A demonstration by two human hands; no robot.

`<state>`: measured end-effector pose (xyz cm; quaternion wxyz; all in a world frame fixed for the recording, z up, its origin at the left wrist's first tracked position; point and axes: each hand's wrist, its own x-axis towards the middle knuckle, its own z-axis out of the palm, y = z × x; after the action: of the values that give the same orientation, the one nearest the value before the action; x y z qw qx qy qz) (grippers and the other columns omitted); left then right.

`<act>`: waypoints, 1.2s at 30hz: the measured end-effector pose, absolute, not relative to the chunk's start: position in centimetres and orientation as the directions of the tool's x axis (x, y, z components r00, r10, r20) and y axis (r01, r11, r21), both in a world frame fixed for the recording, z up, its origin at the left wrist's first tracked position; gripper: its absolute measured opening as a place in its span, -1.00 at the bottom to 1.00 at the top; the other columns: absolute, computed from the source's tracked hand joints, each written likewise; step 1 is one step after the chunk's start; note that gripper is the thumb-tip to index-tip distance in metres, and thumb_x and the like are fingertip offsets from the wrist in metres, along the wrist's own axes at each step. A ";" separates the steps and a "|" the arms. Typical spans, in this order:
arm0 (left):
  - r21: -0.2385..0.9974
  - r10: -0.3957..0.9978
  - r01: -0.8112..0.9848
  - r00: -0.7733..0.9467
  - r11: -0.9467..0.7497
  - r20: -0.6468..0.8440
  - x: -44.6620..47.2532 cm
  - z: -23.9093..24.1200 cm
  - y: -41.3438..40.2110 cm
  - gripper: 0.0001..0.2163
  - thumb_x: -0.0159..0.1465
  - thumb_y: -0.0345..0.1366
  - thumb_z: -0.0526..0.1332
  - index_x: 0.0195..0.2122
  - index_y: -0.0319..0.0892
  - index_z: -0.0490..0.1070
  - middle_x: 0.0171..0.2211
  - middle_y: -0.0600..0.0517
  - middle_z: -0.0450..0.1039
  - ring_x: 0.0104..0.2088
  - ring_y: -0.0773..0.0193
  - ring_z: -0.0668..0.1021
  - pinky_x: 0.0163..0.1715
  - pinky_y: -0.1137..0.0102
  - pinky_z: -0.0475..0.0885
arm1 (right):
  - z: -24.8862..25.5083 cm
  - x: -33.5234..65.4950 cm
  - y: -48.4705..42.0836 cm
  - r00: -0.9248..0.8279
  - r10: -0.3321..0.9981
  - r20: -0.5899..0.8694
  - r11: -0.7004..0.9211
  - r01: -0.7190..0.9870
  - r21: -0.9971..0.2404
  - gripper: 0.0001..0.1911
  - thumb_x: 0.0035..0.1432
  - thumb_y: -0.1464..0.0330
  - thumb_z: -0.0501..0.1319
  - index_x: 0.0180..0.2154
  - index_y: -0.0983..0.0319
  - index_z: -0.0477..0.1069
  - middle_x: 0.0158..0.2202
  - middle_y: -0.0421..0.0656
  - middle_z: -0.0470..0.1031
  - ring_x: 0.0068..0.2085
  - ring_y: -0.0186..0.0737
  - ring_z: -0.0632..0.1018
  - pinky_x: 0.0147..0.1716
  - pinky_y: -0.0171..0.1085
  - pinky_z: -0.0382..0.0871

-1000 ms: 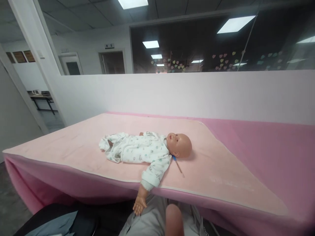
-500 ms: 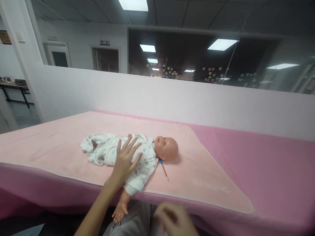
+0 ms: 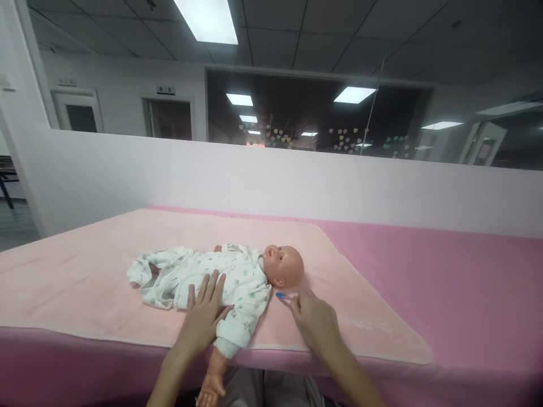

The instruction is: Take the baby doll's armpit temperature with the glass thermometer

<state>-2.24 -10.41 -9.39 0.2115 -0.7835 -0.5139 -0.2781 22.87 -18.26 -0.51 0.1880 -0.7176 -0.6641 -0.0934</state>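
A baby doll [image 3: 282,268] in a white patterned outfit lies on its back, head to the right. One of its arms hangs past the near edge of the bed. My left hand [image 3: 204,311] rests flat on the doll's near side at the waist, fingers stretched out. Just below the doll's head, my right hand [image 3: 314,319] pinches a thin stick with a blue end [image 3: 281,295]. The blue end points left, toward the doll's neck and shoulder, and most of the shaft is hidden by my fingers.
A peach mat [image 3: 93,243] lies over a pink cover [image 3: 475,288] on the bed. Behind stands a low white wall [image 3: 271,181] with a window above it. My legs [image 3: 271,390] are under the near edge.
My right hand has risen from below the bed's edge and closed on the thin stick, turning it sideways. My left hand has slid slightly down the doll's side. The view has shifted.
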 end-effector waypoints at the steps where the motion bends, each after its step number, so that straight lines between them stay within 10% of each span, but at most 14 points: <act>1: -0.044 0.684 0.922 0.316 -0.384 0.658 -2.2 -9.4 -10.3 -0.37 0.25 -0.02 -0.08 0.27 -0.17 -0.22 0.26 -0.12 -0.11 0.24 -0.03 -0.04 0.13 -0.04 -0.14 | 1.2 23.4 -18.2 0.106 0.904 0.414 -0.017 0.977 -0.213 -0.75 0.17 0.35 -0.04 -0.51 0.23 0.27 -0.57 -0.18 0.34 -0.56 -0.31 0.35 -0.58 -0.34 -0.06; 9: -0.020 0.674 0.922 0.297 -0.386 0.676 -2.3 -9.9 -9.9 -0.38 0.24 -0.02 -0.06 0.27 -0.14 -0.18 0.25 -0.09 -0.07 0.24 -0.02 -0.02 0.14 -0.03 -0.15 | 13.5 24.5 -11.9 0.084 0.917 0.389 0.339 0.346 -0.875 -0.57 0.13 0.24 -0.02 -0.70 0.18 -0.11 -0.75 -0.36 -0.11 -0.70 -0.50 -0.02 -0.69 -0.40 -0.17; 36: 0.009 0.696 0.916 0.299 -0.402 0.653 -2.4 -9.2 -10.5 -0.39 0.27 -0.03 -0.07 0.27 -0.14 -0.24 0.27 -0.09 -0.14 0.25 0.00 -0.06 0.14 0.00 -0.15 | 13.3 24.1 -6.7 -0.109 0.980 0.167 0.189 0.243 -0.951 -0.56 0.13 0.31 0.02 -0.70 0.18 -0.11 -0.79 -0.38 -0.09 -0.73 -0.54 -0.05 -0.75 -0.43 -0.18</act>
<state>-2.40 -10.49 -9.19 0.1869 -0.7838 -0.5140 -0.2941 24.13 -6.74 13.29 0.4531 -0.4901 -0.6240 0.4064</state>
